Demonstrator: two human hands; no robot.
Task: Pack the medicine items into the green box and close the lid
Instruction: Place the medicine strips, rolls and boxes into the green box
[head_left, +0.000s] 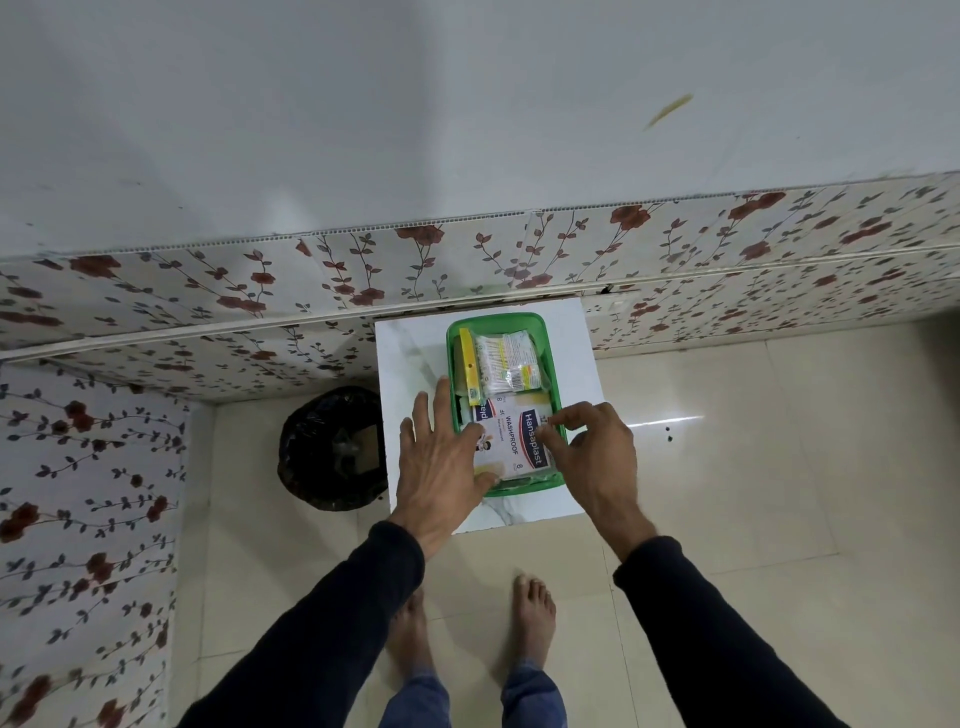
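Pressing the Hansaplast packet (511, 439) flat at the green box's (555, 364) six o'clock end, my left hand (441, 462) lies spread, gripping nothing; my right hand (597, 447) pinches its three o'clock edge. It looks light, slick, floppy — edges seem the best hold. No lid in view.

Domestic room: floral wall panels (156, 322), cream floor tiles (779, 467), lined bin (332, 447) and bare feet (535, 618) were present.
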